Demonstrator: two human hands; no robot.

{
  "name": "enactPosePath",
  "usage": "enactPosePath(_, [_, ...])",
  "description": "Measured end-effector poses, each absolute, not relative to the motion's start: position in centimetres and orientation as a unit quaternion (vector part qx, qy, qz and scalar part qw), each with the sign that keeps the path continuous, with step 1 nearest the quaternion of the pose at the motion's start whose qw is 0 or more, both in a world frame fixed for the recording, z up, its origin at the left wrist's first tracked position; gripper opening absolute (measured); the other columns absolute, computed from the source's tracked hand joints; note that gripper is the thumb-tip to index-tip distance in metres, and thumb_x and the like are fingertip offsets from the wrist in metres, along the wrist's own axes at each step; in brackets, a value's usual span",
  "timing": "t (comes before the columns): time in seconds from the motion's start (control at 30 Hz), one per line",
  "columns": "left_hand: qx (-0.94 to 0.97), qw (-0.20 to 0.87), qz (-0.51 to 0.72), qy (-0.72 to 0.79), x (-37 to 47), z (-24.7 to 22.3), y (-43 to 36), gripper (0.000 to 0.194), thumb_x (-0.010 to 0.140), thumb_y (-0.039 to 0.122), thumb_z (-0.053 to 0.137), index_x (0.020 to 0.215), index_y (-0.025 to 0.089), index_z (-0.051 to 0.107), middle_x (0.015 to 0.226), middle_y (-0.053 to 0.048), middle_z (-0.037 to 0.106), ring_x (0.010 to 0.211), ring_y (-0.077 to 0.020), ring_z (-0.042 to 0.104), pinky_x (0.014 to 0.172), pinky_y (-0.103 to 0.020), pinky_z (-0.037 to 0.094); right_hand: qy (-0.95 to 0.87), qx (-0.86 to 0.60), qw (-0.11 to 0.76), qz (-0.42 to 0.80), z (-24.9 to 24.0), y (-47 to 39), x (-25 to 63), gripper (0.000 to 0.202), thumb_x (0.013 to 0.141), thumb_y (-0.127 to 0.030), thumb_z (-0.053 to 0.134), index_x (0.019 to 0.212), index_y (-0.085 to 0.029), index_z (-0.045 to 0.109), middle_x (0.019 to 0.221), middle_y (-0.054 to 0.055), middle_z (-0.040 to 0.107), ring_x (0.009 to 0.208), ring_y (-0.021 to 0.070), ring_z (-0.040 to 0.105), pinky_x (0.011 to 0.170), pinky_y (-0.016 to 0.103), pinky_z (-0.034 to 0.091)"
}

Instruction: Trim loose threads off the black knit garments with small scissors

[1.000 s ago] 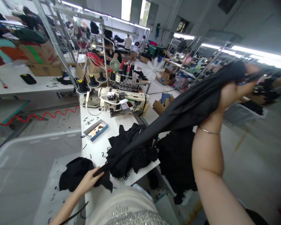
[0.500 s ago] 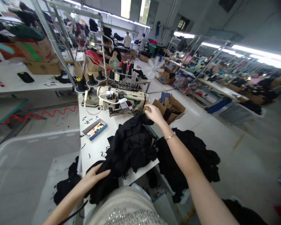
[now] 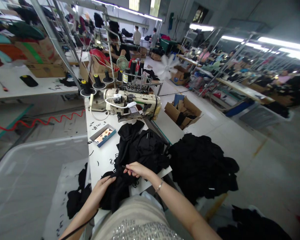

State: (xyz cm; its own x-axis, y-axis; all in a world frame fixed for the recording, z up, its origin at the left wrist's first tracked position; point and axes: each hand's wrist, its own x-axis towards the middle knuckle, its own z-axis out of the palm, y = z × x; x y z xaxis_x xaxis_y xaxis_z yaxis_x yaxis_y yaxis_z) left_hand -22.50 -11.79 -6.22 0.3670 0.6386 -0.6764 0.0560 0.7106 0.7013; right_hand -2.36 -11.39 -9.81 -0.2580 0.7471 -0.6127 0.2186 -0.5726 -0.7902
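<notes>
My left hand (image 3: pixel 103 187) is closed on the edge of a black cloth piece (image 3: pixel 121 178) at the front of the white sewing table. Close by on the right, my right hand (image 3: pixel 135 169) is closed round a small dark pointed tool (image 3: pixel 124 167); its tip is at the cloth, and the rest is hidden in the fingers. More black fabric (image 3: pixel 150 145) lies bunched on the table beyond both hands. Behind it stands a cream sewing machine (image 3: pixel 137 101), with no hand on it.
A phone in a shallow box (image 3: pixel 103 135) lies on the table among thread scraps. Thread cones (image 3: pixel 86 87) stand behind the machine. To the right are a heap of black fabric (image 3: pixel 205 166) and an open carton (image 3: pixel 182 111). A translucent bin (image 3: pixel 40 153) stands left.
My right hand has come back from the machine's needle end to the cloth beside my left hand, now showing a pointed tool. The fabric near the machine has dropped back onto the table.
</notes>
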Motion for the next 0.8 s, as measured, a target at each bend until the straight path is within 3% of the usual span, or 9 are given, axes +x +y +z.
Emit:
enactPosePath(0.17, [0.352,0.745,0.196,0.531,-22.9,-6.6,-11.9,0.016,0.069,0.033,0.065,0.072,0.017,0.069,0.07,-0.001,0.072,0.068,-0.0213,0.066,0.066,-0.028,0.049,-0.389,-0.559,0.225,0.697,-10.3,-10.6,-4.5,0.037,0.091,-0.036,0.039,0.08,-0.011,0.064,0.058,-0.004,0.05,0.035,0.0008,0.026,0.035,0.015,0.016])
enactPosePath(0.4, [0.366,0.738,0.203,0.529,-23.2,-6.9,-11.6,0.03,0.07,0.043,0.064,0.08,0.016,0.069,0.077,-0.003,0.071,0.079,-0.0222,0.064,0.078,-0.029,0.047,-0.392,-0.552,0.264,0.687,-9.8,-9.2,-4.8,0.034,0.087,-0.038,0.048,0.077,-0.011,0.065,0.057,-0.003,0.053,0.035,0.0009,0.027,0.035,0.015,0.015])
enactPosePath(0.57, [0.405,0.688,0.228,0.557,-23.0,-7.0,-11.6,0.028,0.06,0.044,0.071,0.068,0.017,0.065,0.064,0.001,0.066,0.067,-0.0188,0.061,0.061,-0.023,0.045,-0.405,-0.551,0.271,0.677,-10.2,-8.8,-5.3,0.03,0.086,-0.035,0.051,0.075,-0.011,0.065,0.056,-0.003,0.053,0.034,0.0011,0.027,0.034,0.016,0.014])
enactPosePath(0.8, [0.409,0.687,0.199,0.567,-23.7,-7.9,-11.7,0.033,0.059,0.044,0.071,0.073,0.014,0.071,0.068,-0.003,0.07,0.067,-0.0207,0.063,0.061,-0.026,0.046,-0.43,-0.548,0.293,0.655,-10.9,-8.6,-6.1,0.031,0.087,-0.035,0.048,0.076,-0.012,0.065,0.055,-0.004,0.051,0.034,0.0018,0.027,0.034,0.017,0.015])
